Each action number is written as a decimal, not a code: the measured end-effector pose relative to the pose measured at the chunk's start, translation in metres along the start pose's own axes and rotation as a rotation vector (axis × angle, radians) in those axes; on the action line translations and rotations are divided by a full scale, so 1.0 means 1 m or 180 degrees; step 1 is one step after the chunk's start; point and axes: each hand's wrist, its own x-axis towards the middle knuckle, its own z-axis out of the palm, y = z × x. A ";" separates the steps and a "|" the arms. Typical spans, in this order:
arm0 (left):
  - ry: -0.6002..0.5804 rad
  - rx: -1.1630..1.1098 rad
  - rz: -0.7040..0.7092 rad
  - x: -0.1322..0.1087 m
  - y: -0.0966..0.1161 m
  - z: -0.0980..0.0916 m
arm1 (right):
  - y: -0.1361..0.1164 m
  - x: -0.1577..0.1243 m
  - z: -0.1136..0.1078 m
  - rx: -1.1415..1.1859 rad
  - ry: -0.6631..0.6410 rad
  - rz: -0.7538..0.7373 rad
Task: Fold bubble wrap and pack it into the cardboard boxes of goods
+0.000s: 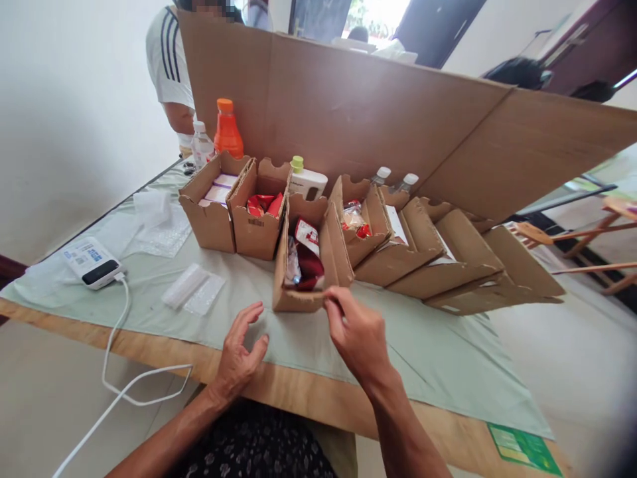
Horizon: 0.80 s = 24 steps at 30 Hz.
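Observation:
My right hand pinches the near right corner of a small open cardboard box that holds red and white snack packets. My left hand hovers just left of that box over the pale green cloth, fingers curved and apart, holding nothing. The box stands pulled forward from a row of similar cardboard boxes.
A tall cardboard sheet stands behind the row. An orange bottle, a clear bottle and a white bottle stand at the back. A white device with a cable and plastic packets lie left. Another person stands beyond.

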 end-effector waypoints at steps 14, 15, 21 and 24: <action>-0.1017 -0.0283 -0.0421 -0.006 0.030 0.020 | 0.079 -0.175 -0.040 0.1113 0.0864 0.1721; -0.1131 -0.0258 -0.0453 -0.006 0.031 0.022 | 0.079 -0.181 -0.033 0.1149 0.0680 0.1798; -0.1125 -0.0413 -0.0587 0.005 0.033 0.043 | 0.101 -0.157 -0.010 0.1089 0.0437 0.1927; -0.0980 -0.0474 -0.0573 0.017 0.030 0.063 | 0.129 -0.123 -0.007 0.1282 0.0318 0.1766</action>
